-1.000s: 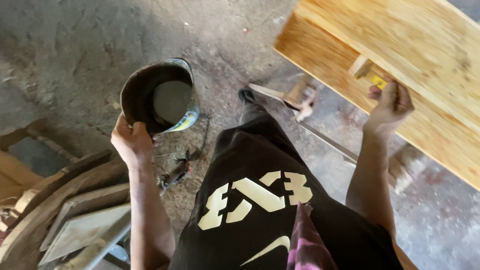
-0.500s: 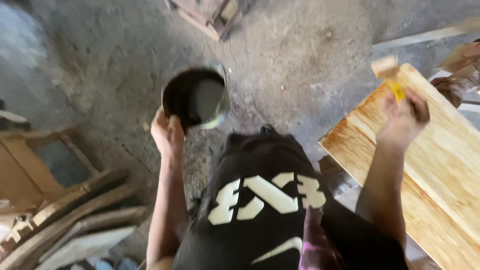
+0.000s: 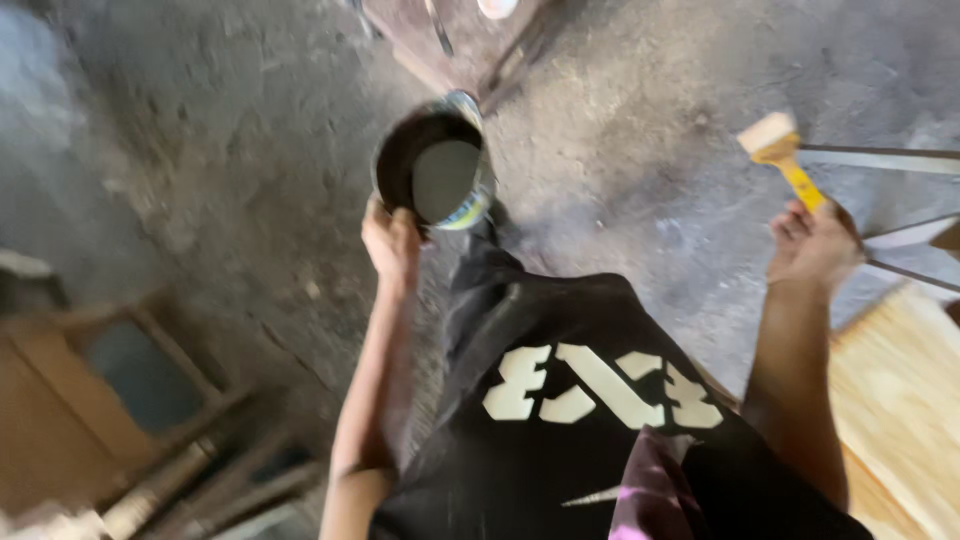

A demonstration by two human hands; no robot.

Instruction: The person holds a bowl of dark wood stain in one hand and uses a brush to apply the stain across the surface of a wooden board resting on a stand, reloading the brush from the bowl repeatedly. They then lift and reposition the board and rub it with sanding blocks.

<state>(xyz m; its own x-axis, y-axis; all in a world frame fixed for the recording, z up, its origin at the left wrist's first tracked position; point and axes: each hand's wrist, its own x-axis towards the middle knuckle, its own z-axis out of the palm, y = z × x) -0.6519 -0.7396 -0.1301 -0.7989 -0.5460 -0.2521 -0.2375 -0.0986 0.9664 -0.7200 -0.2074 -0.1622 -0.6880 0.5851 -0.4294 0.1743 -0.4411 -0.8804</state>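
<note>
My left hand [image 3: 392,243] grips the near rim of a dark round tin can [image 3: 432,172] with grey liquid inside, held out over the concrete floor. My right hand [image 3: 815,245] is closed on the yellow handle of a paintbrush [image 3: 782,152], bristles pointing up and away. The brush is lifted clear of the pale wooden board [image 3: 900,400] at the lower right. My black shorts with white shapes fill the bottom centre.
Wooden frames and planks [image 3: 120,400] lie at the lower left. More timber pieces [image 3: 440,40] sit at the top centre. Metal bars [image 3: 880,160] cross the right edge. Rough grey concrete floor [image 3: 230,150] lies all around.
The view has swung left and the board has slid to the lower right. My right hand lifted the brush off the board. The can stays in my left hand.
</note>
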